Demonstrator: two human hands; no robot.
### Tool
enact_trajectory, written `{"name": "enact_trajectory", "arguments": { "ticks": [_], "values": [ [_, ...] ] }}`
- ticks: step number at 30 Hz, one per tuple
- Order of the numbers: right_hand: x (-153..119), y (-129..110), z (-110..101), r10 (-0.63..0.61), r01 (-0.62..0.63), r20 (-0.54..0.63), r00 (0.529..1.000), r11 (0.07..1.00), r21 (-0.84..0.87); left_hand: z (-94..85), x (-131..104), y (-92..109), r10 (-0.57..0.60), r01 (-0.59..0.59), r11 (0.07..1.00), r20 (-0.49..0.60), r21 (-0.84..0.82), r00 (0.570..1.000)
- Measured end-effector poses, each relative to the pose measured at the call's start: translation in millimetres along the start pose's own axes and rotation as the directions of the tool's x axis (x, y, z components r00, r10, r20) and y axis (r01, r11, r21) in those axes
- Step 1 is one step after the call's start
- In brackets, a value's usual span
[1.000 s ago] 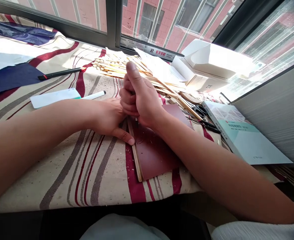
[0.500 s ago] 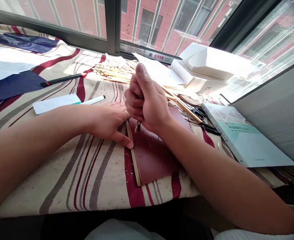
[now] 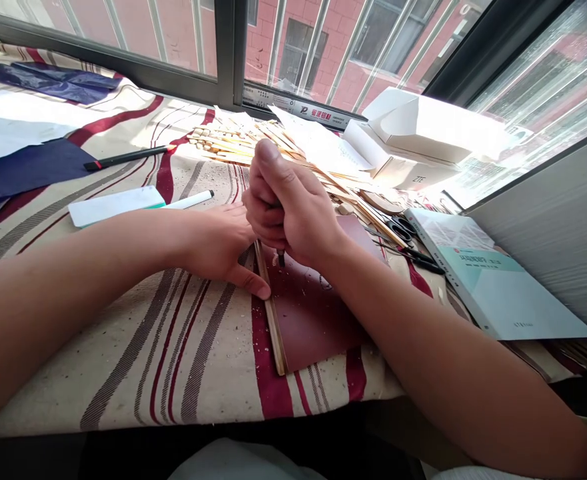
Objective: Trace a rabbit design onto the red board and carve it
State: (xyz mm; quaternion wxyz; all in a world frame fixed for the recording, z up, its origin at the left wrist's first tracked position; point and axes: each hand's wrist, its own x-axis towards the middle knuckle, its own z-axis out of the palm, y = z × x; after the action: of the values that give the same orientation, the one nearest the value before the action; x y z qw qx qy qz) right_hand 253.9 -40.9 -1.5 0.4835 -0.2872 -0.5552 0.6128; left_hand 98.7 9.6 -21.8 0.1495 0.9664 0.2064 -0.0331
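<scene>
My right hand [image 3: 293, 207] is a fist around a tool whose handle is hidden; only its dark metal tip [image 3: 280, 258] shows below the fingers, over a reddish-brown sheet [image 3: 308, 327]. Along the sheet's left edge lies a thin wooden strip [image 3: 274, 333]. My left hand [image 3: 223, 247] lies flat beside it, fingers pointing away and partly hidden behind the right hand, the thumb touching the strip. Small shavings are scattered on the sheet and the striped cloth [image 3: 118, 360].
A white marker [image 3: 190, 199], a white card [image 3: 116, 205] and a black pencil [image 3: 128, 157] lie at the left. Behind are many wooden sticks [image 3: 233, 143] and a white box [image 3: 413, 175]. Black scissors [image 3: 400, 230] and a book [image 3: 503, 280] are at the right.
My right fist has tilted and shifted slightly left and down at the thumb, with the tool still in it. My left hand stays on the strip. The whole view has shifted slightly.
</scene>
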Motion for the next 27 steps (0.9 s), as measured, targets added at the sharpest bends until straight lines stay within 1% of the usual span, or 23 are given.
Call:
{"name": "enact_trajectory", "arguments": {
  "ticks": [1, 2, 4, 8, 10, 13, 15, 18, 21, 23, 25, 27],
  "values": [
    [1.1, 2.4, 1.3, -0.027, 0.027, -0.059, 0.998, 1.0, 0.003, -0.6, -0.1, 0.3, -0.012, 0.012, 1.0, -0.001, 0.003, 1.0],
    [2.2, 4.8, 2.4, -0.05, 0.051, -0.089, 0.995, 0.999, 0.006, -1.1, -0.3, 0.7, -0.029, 0.029, 1.0, 0.007, 0.01, 1.0],
    [4.0, 8.3, 3.8, -0.077, 0.079, -0.101, 0.992, 0.997, 0.013, -1.9, -0.7, 1.7, -0.052, 0.051, 0.999, 0.019, 0.018, 0.998],
    [5.9, 10.6, 6.3, -0.075, 0.078, -0.099, 0.992, 0.997, 0.029, -3.0, -1.5, 4.3, -0.02, 0.02, 1.0, 0.02, 0.016, 1.0],
    [6.5, 12.0, 7.9, -0.101, 0.106, -0.108, 0.989, 0.994, 0.035, -3.4, -1.8, 6.0, -0.027, 0.027, 0.999, 0.009, 0.029, 1.0],
    [7.6, 15.6, 9.4, -0.175, 0.18, -0.152, 0.973, 0.983, 0.018, -3.3, -2.3, 7.9, -0.047, 0.047, 0.999, 0.0, 0.028, 0.999],
    [8.5, 16.9, 9.4, -0.194, 0.199, -0.188, 0.963, 0.98, 0.009, -2.6, -2.7, 8.3, -0.051, 0.051, 0.999, -0.002, 0.014, 0.999],
    [10.0, 14.8, 8.8, -0.129, 0.137, -0.198, 0.972, 0.99, 0.029, -1.0, -3.1, 7.2, -0.059, 0.06, 0.998, 0.009, -0.014, 0.998],
    [11.2, 11.2, 8.7, -0.042, 0.048, -0.147, 0.988, 0.998, 0.039, 0.7, -3.0, 5.0, -0.025, 0.025, 0.998, 0.009, -0.052, 1.0],
    [11.7, 10.8, 9.4, -0.016, 0.019, -0.115, 0.993, 1.0, 0.022, 1.3, -2.6, 4.7, -0.004, 0.004, 0.998, -0.002, -0.057, 1.0],
    [12.3, 12.5, 10.4, -0.01, 0.009, -0.096, 0.995, 1.0, -0.012, 1.3, -2.2, 6.1, -0.024, 0.024, 0.999, 0.014, -0.035, 1.0],
    [12.9, 14.6, 10.7, -0.003, -0.001, -0.074, 0.997, 0.999, -0.045, 1.0, -2.0, 8.1, -0.079, 0.079, 0.997, 0.062, -0.004, 0.995]
  ]
}}
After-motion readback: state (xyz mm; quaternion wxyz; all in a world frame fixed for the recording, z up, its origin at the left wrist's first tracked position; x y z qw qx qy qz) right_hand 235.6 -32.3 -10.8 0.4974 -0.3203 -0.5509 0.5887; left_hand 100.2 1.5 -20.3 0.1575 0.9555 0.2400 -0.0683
